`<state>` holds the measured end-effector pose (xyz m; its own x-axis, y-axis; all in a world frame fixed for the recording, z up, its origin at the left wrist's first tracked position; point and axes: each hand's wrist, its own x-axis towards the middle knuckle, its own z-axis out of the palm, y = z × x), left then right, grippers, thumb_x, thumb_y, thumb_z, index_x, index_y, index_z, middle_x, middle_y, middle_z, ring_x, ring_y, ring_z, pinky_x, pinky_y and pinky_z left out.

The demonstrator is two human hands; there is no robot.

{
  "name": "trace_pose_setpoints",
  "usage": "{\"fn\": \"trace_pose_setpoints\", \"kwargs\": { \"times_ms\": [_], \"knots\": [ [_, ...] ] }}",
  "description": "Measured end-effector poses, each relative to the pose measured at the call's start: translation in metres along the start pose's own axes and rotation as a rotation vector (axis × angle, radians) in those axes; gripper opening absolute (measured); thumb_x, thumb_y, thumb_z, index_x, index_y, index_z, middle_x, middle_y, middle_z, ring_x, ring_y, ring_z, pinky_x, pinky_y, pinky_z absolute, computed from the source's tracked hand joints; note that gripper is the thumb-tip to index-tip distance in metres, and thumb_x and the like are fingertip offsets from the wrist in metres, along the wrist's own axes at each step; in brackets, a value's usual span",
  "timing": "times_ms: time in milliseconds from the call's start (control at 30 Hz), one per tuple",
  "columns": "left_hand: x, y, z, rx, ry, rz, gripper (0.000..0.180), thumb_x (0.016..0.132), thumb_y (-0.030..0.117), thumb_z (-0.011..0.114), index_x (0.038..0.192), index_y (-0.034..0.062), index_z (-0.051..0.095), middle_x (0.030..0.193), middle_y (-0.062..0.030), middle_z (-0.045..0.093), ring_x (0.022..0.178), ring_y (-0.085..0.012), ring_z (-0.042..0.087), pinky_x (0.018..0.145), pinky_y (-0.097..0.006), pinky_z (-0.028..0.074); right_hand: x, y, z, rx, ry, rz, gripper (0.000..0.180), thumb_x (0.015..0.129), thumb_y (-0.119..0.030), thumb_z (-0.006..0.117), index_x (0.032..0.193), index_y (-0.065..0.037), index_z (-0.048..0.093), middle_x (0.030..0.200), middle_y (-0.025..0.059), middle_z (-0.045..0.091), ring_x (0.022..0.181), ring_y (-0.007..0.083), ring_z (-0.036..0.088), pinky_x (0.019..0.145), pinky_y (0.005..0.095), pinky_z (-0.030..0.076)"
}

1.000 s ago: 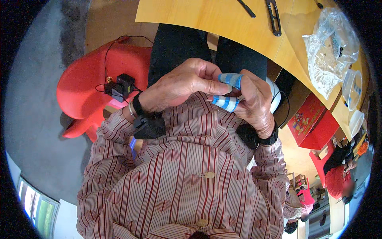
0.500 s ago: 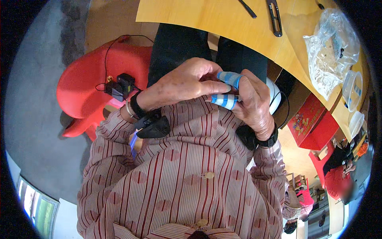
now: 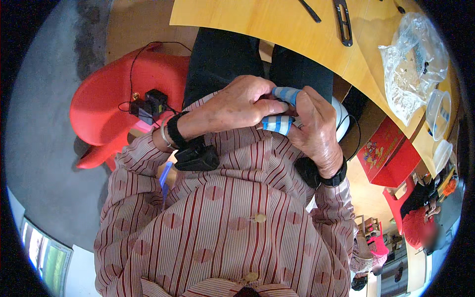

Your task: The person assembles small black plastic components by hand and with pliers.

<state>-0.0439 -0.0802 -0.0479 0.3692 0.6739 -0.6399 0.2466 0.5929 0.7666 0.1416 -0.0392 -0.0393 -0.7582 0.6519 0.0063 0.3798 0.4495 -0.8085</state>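
Above my lap, my left hand (image 3: pixel 237 105) and my right hand (image 3: pixel 316 129) meet with their fingertips together. Blue-and-white striped wraps cover fingers of the right hand: an upper wrap (image 3: pixel 285 94) and a lower wrap (image 3: pixel 277 125). My left thumb and fingers are pinched between these two wrapped fingers. The right fingers are bent inward toward the left fingertips. Whatever lies between the fingertips is too small and too hidden to name. Each wrist has a black strap, with a black device (image 3: pixel 198 157) hanging below the left one.
A yellow table (image 3: pixel 277 17) ahead bears a slotted black tool (image 3: pixel 342 24), a thin black tool (image 3: pixel 310 11), a clear plastic bag (image 3: pixel 403 74) and a clear tub (image 3: pixel 437 115). A red chair (image 3: pixel 99 99) with black adapters stands left, a red box (image 3: pixel 383 153) right. People sit farther off.
My left hand and forearm have shifted slightly right, toward the right hand, and the device at its wrist swung along. The right hand stays nearly in place.
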Motion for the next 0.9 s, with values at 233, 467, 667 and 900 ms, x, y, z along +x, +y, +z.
{"fn": "trace_pose_setpoints", "kwargs": {
  "times_ms": [233,467,667,900],
  "knots": [
    [0.002,-0.006,0.001,0.037,0.096,0.135,0.030,0.082,0.026,0.064,0.077,-0.0040,0.063,0.057,-0.0092,0.057,0.049,-0.0145,0.053,0.046,-0.032,0.040,0.000,0.004,0.007,-0.083,0.077,-0.014,0.046,0.059,-0.026,0.080,0.089,0.001,0.058,0.068,0.0103,0.052,0.058,0.0252,0.054,0.050,0.0336,0.043],
    [-0.007,0.005,-0.015,0.102,-0.055,0.081,0.046,0.077,0.036,0.071,0.096,-0.0037,0.060,0.074,-0.0106,0.060,0.068,-0.0141,0.058,0.054,-0.030,0.045,-0.001,0.001,0.004,-0.029,0.081,0.051,0.034,0.054,-0.001,0.066,0.084,-0.001,0.050,0.066,0.0127,0.051,0.063,0.0317,0.054,0.054,0.0391,0.046],
    [-0.020,0.008,0.000,0.348,0.158,0.538,0.095,0.058,0.034,0.085,0.133,0.0031,0.036,0.123,-0.0128,0.050,0.114,-0.0256,0.050,0.087,-0.034,0.046,-0.006,0.001,0.004,0.032,0.083,0.125,0.045,0.065,-0.027,0.079,0.095,0.000,0.059,0.074,0.0092,0.060,0.063,0.0228,0.063,0.055,0.0293,0.049],
    [-0.018,0.001,0.006,0.462,0.306,0.753,0.076,0.063,0.020,0.081,0.126,-0.0028,0.044,0.118,-0.0183,0.055,0.106,-0.0343,0.057,0.089,-0.039,0.047,-0.008,0.001,0.005,-0.004,0.098,0.076,0.042,0.065,-0.025,0.079,0.087,0.000,0.054,0.072,0.0097,0.058,0.063,0.0241,0.062,0.053,0.0307,0.047]
  ]
}}
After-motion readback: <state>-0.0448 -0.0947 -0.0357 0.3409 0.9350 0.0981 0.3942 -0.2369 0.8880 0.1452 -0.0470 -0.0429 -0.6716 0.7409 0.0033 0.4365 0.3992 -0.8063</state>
